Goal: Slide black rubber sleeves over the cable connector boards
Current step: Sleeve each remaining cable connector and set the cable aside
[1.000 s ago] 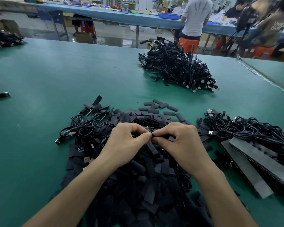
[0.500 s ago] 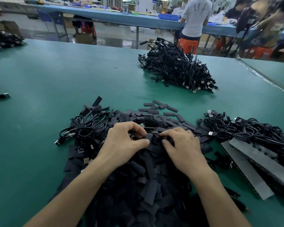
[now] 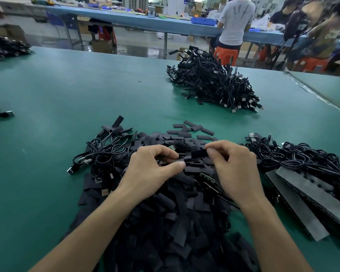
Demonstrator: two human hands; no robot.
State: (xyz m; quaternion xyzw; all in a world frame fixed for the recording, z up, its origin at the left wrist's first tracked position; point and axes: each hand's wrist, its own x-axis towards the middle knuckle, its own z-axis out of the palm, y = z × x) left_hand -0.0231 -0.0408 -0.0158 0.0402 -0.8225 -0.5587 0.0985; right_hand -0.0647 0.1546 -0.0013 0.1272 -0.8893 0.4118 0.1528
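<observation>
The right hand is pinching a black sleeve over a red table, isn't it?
Not quite: the table is green, not red. The head view shows the right hand pinching a black sleeve over a green table.

We couldn't make out what the left hand (image 3: 151, 169) held under its curled fingers (image 3: 162, 151); the sleeve pile (image 3: 165, 232) ran off the bottom edge.
</observation>
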